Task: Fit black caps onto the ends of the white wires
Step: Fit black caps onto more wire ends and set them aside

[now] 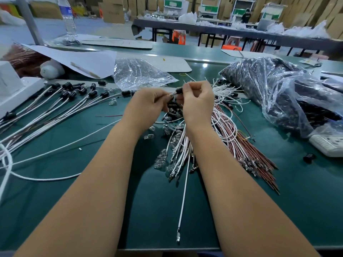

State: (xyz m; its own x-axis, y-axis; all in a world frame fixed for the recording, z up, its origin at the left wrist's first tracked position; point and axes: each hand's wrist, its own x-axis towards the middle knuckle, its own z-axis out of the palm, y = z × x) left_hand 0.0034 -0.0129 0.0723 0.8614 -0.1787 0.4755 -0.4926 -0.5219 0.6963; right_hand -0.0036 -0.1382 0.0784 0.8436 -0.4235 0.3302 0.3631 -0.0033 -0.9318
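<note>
Above the green table [297, 201], my left hand [148, 106] pinches the end of a white wire. My right hand [197, 102] pinches a black cap [178, 91] against that end. The two hands meet fingertip to fingertip. A small pile of loose black caps [174, 108] lies just below them, partly hidden. A bundle of white and reddish-brown wires [228, 138] fans out beneath my right wrist. One white wire [183, 197] runs toward me between my forearms. At the left lie several white wires with black caps fitted [68, 93].
A large clear bag of black parts [274, 93] fills the right side, with a smaller, flatter clear bag [137, 73] behind my hands. A white power strip [328, 144] and one stray black cap [309, 157] lie at the right. Clear bulbs [161, 158] are scattered mid-table.
</note>
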